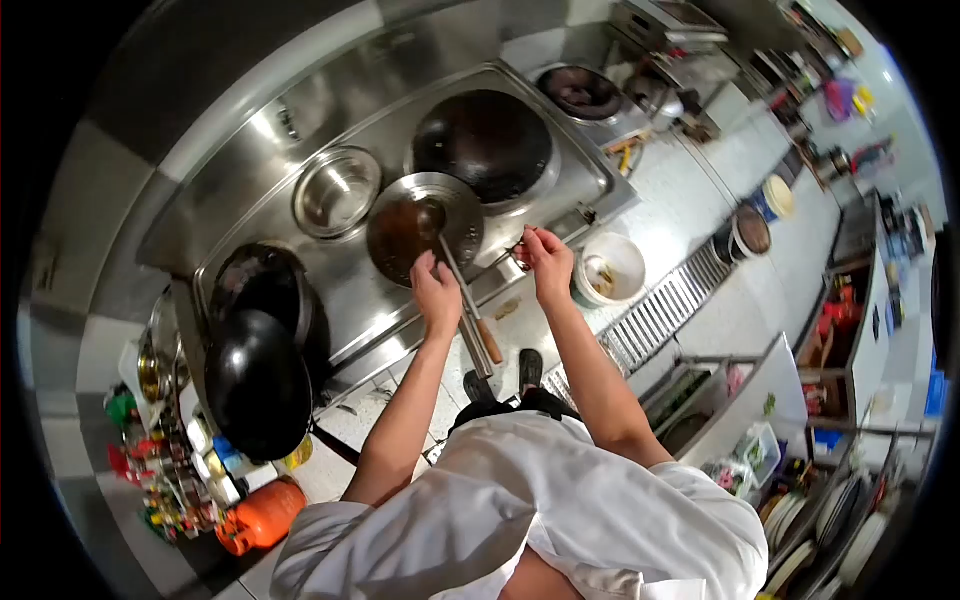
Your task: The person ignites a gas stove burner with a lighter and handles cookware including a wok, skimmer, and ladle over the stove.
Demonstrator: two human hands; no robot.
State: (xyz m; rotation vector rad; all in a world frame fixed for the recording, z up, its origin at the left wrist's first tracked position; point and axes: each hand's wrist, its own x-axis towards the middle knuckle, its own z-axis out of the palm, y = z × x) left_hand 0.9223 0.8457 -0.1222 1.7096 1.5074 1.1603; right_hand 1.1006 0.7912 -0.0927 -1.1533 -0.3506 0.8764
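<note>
My left hand (437,293) is over the near edge of a metal pan (398,232), beside the long handle of a ladle (456,268); whether its fingers hold anything is hidden. The pan holds something brown, and the ladle's bowl rests in it. Its wooden handle end points toward me. My right hand (545,262) is closed near the stove's front edge, with its fingers pinched by a small dark thing I cannot make out. A dark wok (482,145) sits behind the pan. Left of the pan stands an empty steel bowl (338,193).
A white bucket (625,268) stands right of my right hand. Black woks (258,385) are at the left end of the steel stove (362,312). An orange gas cylinder (262,516) is at lower left. A floor grate (665,313) runs along the right, near shelves of plates (838,508).
</note>
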